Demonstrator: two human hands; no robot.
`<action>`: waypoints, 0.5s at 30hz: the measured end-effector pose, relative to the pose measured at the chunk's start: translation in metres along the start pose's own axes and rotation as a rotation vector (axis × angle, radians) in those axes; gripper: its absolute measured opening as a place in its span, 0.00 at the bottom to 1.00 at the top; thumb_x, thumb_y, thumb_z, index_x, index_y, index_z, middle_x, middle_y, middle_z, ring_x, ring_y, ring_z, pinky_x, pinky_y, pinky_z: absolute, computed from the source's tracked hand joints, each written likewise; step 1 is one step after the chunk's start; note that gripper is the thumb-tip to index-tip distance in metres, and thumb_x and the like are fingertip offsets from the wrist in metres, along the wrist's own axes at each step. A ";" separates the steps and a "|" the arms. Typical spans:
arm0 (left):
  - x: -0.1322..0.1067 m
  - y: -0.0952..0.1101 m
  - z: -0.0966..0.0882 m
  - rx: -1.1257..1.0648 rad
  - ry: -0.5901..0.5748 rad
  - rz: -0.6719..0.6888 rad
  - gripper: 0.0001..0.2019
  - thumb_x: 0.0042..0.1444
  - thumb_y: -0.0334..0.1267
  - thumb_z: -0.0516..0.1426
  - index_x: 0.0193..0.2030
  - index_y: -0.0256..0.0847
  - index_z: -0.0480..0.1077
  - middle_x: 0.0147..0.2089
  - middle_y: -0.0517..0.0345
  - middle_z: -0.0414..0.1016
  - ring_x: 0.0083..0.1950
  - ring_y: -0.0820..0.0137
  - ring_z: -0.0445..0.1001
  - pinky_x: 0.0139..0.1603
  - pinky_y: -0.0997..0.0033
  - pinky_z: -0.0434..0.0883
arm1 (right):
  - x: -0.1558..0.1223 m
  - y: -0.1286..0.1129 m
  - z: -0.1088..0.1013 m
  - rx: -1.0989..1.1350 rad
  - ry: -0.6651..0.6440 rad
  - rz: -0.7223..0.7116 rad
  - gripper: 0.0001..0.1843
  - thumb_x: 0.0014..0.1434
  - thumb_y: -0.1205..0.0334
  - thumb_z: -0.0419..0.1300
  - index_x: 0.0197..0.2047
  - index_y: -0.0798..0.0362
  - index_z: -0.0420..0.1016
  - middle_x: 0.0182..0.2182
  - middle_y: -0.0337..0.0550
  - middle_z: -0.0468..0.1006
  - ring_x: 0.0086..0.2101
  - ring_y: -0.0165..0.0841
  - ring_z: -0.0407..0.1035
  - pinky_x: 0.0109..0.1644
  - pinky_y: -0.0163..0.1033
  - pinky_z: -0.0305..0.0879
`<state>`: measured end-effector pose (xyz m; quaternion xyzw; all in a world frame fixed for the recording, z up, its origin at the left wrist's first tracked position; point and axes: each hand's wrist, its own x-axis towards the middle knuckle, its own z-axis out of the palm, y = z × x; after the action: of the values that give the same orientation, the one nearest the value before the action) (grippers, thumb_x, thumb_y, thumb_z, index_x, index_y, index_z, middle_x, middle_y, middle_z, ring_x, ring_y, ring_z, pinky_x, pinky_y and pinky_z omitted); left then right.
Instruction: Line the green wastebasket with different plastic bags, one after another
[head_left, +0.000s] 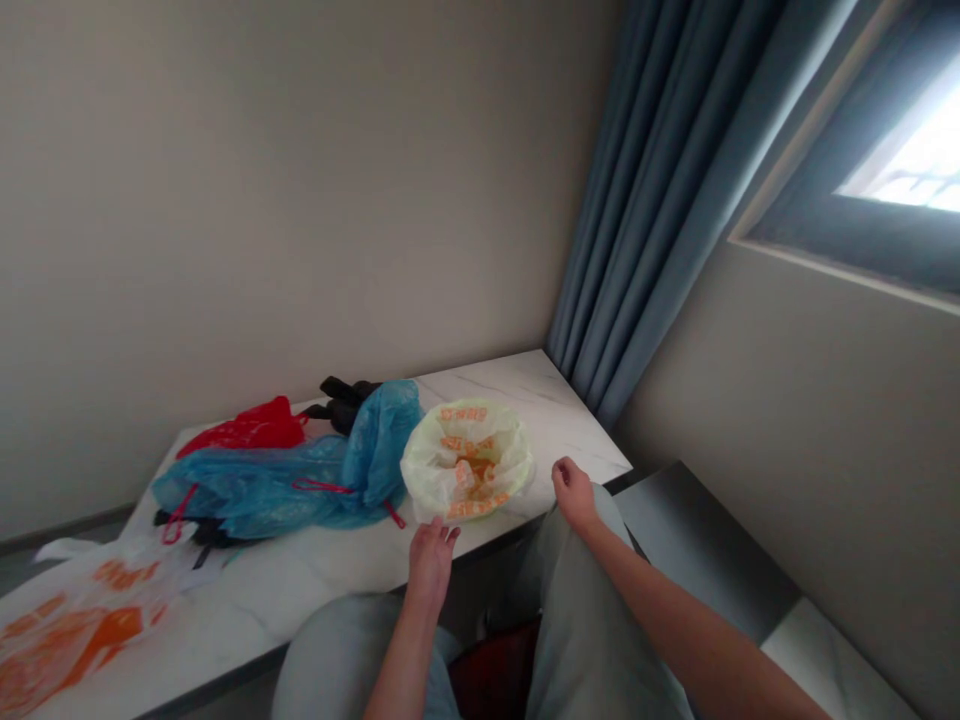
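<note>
A crumpled white plastic bag with orange print [468,459] lies on the white marble table [525,395] near its front edge. My left hand [430,556] reaches up from below, its fingertips touching the bag's near edge; the fingers are together and slightly curled. My right hand [574,492] rests at the table's edge just right of the bag, fingers loosely curled, holding nothing I can see.
A blue plastic bag [300,480] with red drawstrings lies left of the white one, with a red bag [247,430] and a black bag [345,395] behind it. Another white-and-orange bag [75,620] lies at far left. Blue curtains [660,200] hang at right. My knees sit below the table.
</note>
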<state>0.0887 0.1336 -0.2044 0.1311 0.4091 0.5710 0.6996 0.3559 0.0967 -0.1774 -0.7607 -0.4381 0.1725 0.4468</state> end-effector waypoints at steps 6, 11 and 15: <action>0.011 0.013 0.008 0.010 0.010 0.020 0.20 0.35 0.40 0.73 0.37 0.42 0.75 0.42 0.56 0.82 0.41 0.68 0.78 0.40 0.67 0.72 | 0.060 -0.011 0.024 0.731 0.025 0.307 0.09 0.48 0.53 0.57 0.28 0.49 0.65 0.21 0.34 0.68 0.18 0.28 0.60 0.24 0.35 0.56; 0.032 0.048 0.024 0.106 -0.018 0.116 0.19 0.40 0.37 0.70 0.41 0.42 0.76 0.46 0.54 0.81 0.44 0.67 0.78 0.44 0.68 0.72 | 0.126 -0.026 0.058 0.879 -0.091 0.366 0.10 0.49 0.52 0.54 0.29 0.49 0.65 0.24 0.37 0.72 0.23 0.30 0.66 0.28 0.35 0.64; 0.061 0.082 0.034 0.269 0.059 0.029 0.13 0.42 0.34 0.66 0.37 0.37 0.75 0.38 0.54 0.81 0.35 0.68 0.77 0.37 0.70 0.72 | 0.148 -0.054 0.089 0.896 -0.262 0.332 0.10 0.51 0.51 0.54 0.28 0.49 0.65 0.22 0.38 0.73 0.26 0.33 0.69 0.32 0.37 0.69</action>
<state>0.0573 0.2239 -0.1551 0.2127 0.5007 0.5244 0.6551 0.3521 0.2766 -0.1612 -0.5251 -0.2463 0.5068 0.6377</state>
